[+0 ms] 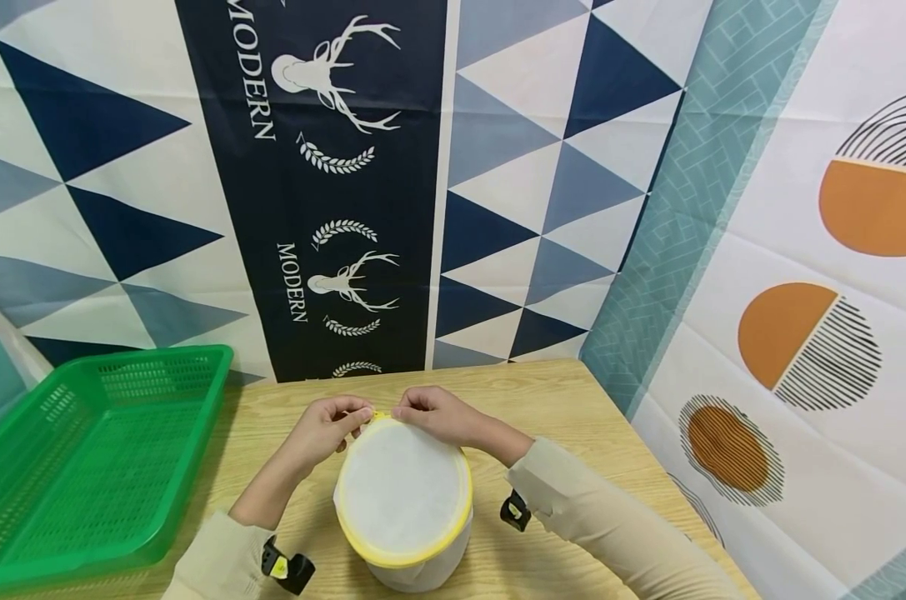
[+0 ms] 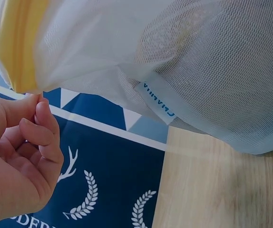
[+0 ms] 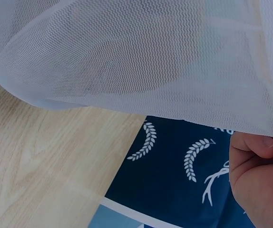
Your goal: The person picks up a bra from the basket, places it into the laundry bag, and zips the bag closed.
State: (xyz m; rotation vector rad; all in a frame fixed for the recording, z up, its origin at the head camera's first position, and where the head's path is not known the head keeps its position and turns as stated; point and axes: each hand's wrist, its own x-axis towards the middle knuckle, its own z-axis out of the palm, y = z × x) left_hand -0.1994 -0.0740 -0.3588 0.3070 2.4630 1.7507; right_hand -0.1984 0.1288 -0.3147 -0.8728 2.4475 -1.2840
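Note:
A round white mesh laundry bag (image 1: pixel 407 492) with a yellow zipper (image 1: pixel 388 560) around its top stands on the table. My left hand (image 1: pixel 331 429) pinches the zipper's far edge between thumb and forefinger. Just to the right, my right hand (image 1: pixel 439 414) grips the bag's rim. In the left wrist view, the left hand (image 2: pixel 24 147) is below the yellow zipper band (image 2: pixel 20 42), and a sewn label (image 2: pixel 156 102) with blue letters shows on the mesh. Seen from the right wrist, the right hand (image 3: pixel 262 166) holds the edge of the mesh (image 3: pixel 127 61); some fingertips are hidden.
A green plastic basket (image 1: pixel 216 392) with slotted walls stands on the left. The wooden table (image 1: pixel 543 392) reaches back to a wall with a patterned cloth (image 1: pixel 498 167). Another printed cloth (image 1: pixel 798 275) runs along the right side.

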